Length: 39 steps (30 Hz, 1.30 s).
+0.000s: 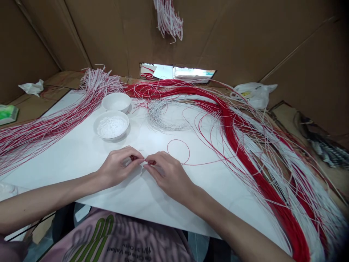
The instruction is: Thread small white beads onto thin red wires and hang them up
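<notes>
Over the white table top (212, 193), my left hand (117, 167) and my right hand (169, 174) meet fingertip to fingertip. Each is closed in a pinch. Something tiny and whitish shows between the fingertips, too small to name. A thin red cord (189, 145) makes a loop on the table just beyond my right hand and runs off to the right. Behind my left hand stands a white bowl (111, 137) of small white pieces, with a second white bowl (116, 102) behind it.
Red and white cord bundles (242, 156) sweep along the right side; another bundle (60, 118) lies at left. Grey-white wires (158, 114) curl at the back centre. Cardboard walls (245, 40) surround the table. A plastic bag (255, 94) sits back right, and cords (169, 20) hang above.
</notes>
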### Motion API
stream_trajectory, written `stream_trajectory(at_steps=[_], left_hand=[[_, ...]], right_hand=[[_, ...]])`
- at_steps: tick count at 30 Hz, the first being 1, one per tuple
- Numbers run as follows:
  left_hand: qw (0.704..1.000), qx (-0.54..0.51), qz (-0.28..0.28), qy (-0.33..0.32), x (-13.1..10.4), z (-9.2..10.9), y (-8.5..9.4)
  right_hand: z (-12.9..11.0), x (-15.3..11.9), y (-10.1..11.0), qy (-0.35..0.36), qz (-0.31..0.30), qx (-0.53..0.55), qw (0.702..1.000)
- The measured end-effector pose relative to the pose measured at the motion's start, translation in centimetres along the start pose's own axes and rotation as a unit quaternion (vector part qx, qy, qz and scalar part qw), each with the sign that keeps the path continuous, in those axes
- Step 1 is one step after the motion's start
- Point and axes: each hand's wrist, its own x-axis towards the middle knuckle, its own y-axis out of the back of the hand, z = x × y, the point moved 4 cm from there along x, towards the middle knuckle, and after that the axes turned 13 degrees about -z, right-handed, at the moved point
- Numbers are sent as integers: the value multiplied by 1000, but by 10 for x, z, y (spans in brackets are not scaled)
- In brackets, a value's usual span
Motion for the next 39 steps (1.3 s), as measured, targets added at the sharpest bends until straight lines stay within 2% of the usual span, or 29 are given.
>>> stream_trajectory(at_steps=[2, 7, 10, 21, 27, 29, 31, 34, 39], left_hand=[[1000, 15, -9, 8, 0, 0, 1], [991, 115, 13, 64, 2, -8, 11], [987, 146, 6, 71, 5, -11, 11], [990, 122, 6, 71, 12, -17, 7], [993, 105, 5, 56, 13, -14, 8], [998, 42, 4, 55, 12, -11, 9], [994, -82, -1, 72, 11, -10, 8], [957, -269, -18, 102, 8, -11, 4], [898, -419, -39, 130, 5, -20, -6]], right_hand=[[3, 0, -3, -17, -6, 14, 1000], [13, 0, 1, -86, -3, 1, 996], [14, 0, 2, -99, -5, -8, 995], [11, 2, 4, -112, 12, -8, 994], [10, 1, 4, -91, 29, -7, 995], [7, 1, 6, -74, 42, -1, 996], [2, 0, 8, -44, 60, 15, 997], [-7, -2, 11, 13, 90, 42, 995], [-15, -4, 12, 60, 119, 52, 990]])
